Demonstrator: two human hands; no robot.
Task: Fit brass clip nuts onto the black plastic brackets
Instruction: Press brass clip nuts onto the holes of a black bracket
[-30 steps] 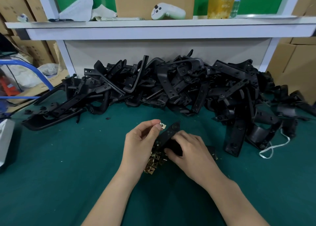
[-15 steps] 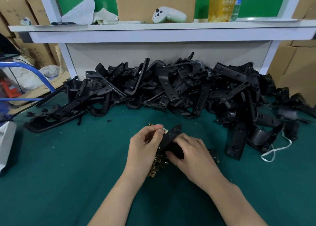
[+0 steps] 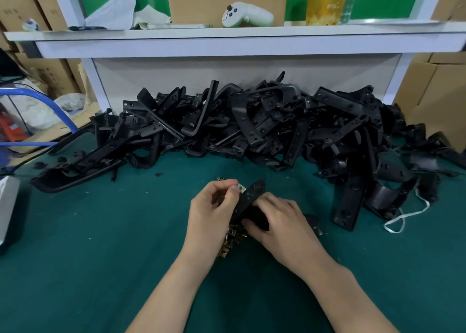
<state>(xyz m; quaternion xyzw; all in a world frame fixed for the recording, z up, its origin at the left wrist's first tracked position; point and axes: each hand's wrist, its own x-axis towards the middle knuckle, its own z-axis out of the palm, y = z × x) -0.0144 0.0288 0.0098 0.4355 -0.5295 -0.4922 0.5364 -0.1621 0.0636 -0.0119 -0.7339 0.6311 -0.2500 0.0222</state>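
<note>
Our left hand [image 3: 214, 214] pinched a brass clip nut [image 3: 241, 188] against the black bracket [image 3: 248, 201] our right hand [image 3: 282, 221] gripped.

Lit softly and evenly from above. Shows only faint shadows on the green desk [image 3: 88, 257]. Bows the white shelf [image 3: 252, 46] toward the edges. Swallows detail within the heaped black brackets [image 3: 264, 120]. Softens slightly in the corners.
</note>
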